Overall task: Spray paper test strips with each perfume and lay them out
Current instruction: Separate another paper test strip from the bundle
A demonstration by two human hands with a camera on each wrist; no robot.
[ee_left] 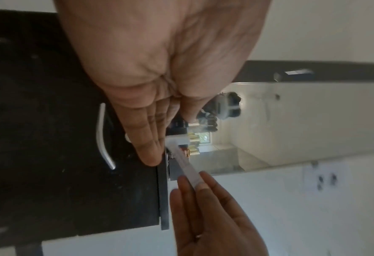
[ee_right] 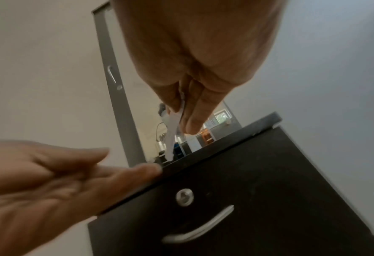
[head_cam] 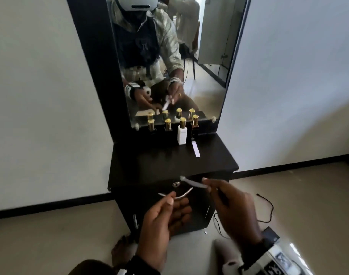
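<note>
My right hand (head_cam: pixel 206 184) pinches one end of a white paper strip (head_cam: pixel 192 183) in front of the black dresser's top edge (head_cam: pixel 169 175). The wrist views show the same strip (ee_left: pixel 187 166) (ee_right: pixel 173 138) between its thumb and fingers. Lower left of it, my left hand (head_cam: pixel 179 205) is held palm up with relaxed fingers and holds nothing. Against the mirror stand two dark gold-capped perfume bottles (head_cam: pixel 151 125) (head_cam: pixel 167 124), a white bottle (head_cam: pixel 182 134) and another dark bottle (head_cam: pixel 195 124). Another strip (head_cam: pixel 195 148) lies flat before that rightmost bottle.
The dresser front has a round lock (head_cam: pixel 176 184) and a curved metal drawer handle (head_cam: pixel 184 194) just behind my hands. A tall mirror (head_cam: pixel 169 56) rises at the back. A black cable (head_cam: pixel 268 207) and a small paper scrap (head_cam: pixel 205 232) lie on the floor at right.
</note>
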